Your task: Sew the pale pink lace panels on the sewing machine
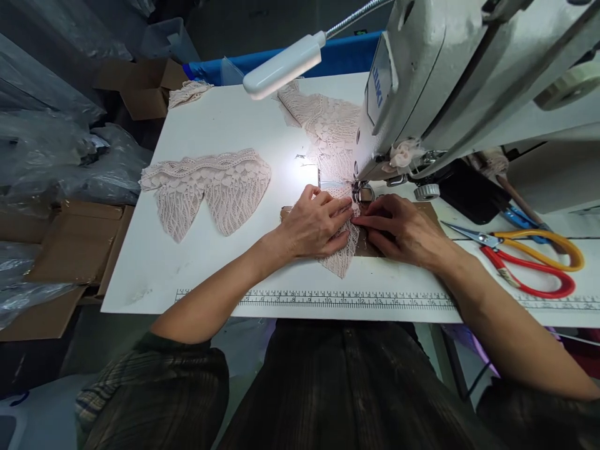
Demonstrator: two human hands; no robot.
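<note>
A strip of pale pink lace [340,259] runs under the presser foot [363,192] of a white sewing machine [450,75]. My left hand [314,224] lies flat on the lace just left of the foot, fingers stretched out and pressing the cloth down. My right hand [398,228] rests beside it on the right, with the fingers together and the fingertips pinching the lace edge close to the needle. More of the same lace [328,128] trails away behind the machine.
A finished lace piece [209,187] lies at the left on the white table [234,125]. Red and yellow scissors [529,256] lie at the right. A printed ruler [328,299] runs along the front edge. A lamp [281,65] hangs overhead. Cardboard boxes [145,84] and plastic bags stand left.
</note>
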